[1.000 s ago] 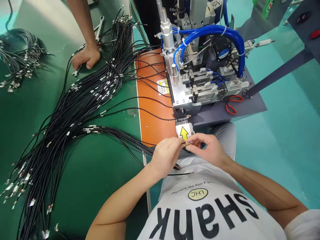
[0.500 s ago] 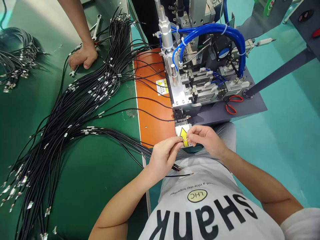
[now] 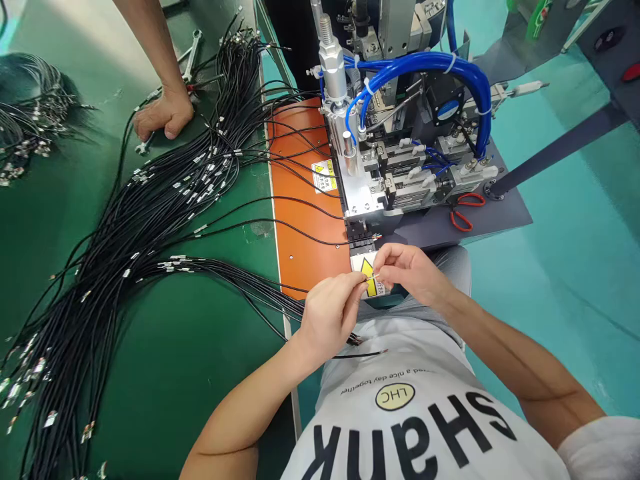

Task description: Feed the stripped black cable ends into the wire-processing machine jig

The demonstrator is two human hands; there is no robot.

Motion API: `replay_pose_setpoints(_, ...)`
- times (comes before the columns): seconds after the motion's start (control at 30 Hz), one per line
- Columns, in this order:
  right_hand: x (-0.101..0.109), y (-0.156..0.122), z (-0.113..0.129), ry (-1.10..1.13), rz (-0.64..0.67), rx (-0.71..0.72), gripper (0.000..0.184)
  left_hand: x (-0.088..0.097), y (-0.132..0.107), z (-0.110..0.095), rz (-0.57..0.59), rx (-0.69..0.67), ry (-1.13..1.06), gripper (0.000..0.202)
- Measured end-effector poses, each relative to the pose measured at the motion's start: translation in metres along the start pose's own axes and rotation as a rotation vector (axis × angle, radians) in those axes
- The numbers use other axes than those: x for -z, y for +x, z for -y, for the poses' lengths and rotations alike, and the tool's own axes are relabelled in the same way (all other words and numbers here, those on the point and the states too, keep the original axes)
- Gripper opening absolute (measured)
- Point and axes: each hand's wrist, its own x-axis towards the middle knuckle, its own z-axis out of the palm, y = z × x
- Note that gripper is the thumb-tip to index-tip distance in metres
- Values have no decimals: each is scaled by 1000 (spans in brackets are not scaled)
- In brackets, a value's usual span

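Note:
Over the front end of the machine's track, both hands meet with fingertips pinched. My left hand [image 3: 331, 313] is closed on the end of a black cable [image 3: 295, 288], which runs in from the left. Thin light-coloured wires [image 3: 372, 277] bridge the small gap between my fingertips. My right hand [image 3: 415, 275] pinches the far tips of these wires. Below my left hand, a bundle of black cables [image 3: 273, 299] reaches over the table edge, its stripped ends near my shirt. A white label with a yellow arrow [image 3: 368, 265] lies just behind my fingertips.
A metal machine with blue hoses [image 3: 425, 60] stands ahead, beside an orange plate [image 3: 305, 233] crossed by several cables. Red-handled scissors [image 3: 463, 219] lie on its grey base. A large cable pile [image 3: 150, 200] covers the green table. A co-worker's hand [image 3: 165, 115] rests near a wrench [image 3: 193, 57].
My two hands stay pinched together at nearly the same spot, with only slight finger movement at the wires. The view shifts a little.

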Motion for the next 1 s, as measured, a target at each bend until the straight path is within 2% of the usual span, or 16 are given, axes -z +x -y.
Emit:
replay_pose_setpoints(0.13, -3, 2, -4, 12, 38, -24, 22, -2, 0, 0, -30, 11, 1, 13)
replay_pose_setpoints(0.3, -8, -3, -16, 36, 0, -17, 24, -5, 0, 2, -66, 25, -31, 11)
replay_pose_setpoints(0.53, -2, -5, -13, 24, 26, -14, 22, -5, -1, 3, -51, 35, -63, 12)
replay_pose_setpoints(0.67, -5, -3, -15, -5, 11, -1, 23, -6, -2, 3, -71, 33, -71, 13)
replay_pose_setpoints(0.8, -10, -4, -13, -76, -8, 33, 17, -7, -3, 3, -78, 67, -126, 14)
replay_pose_setpoints(0.87, -13, -7, -10, -110, -19, 78, 15, -7, -3, 3, -74, 107, -205, 15)
replay_pose_setpoints(1.0, -19, -13, -7, -202, -39, 157, 12, -3, 2, 2, 27, 270, -565, 21)
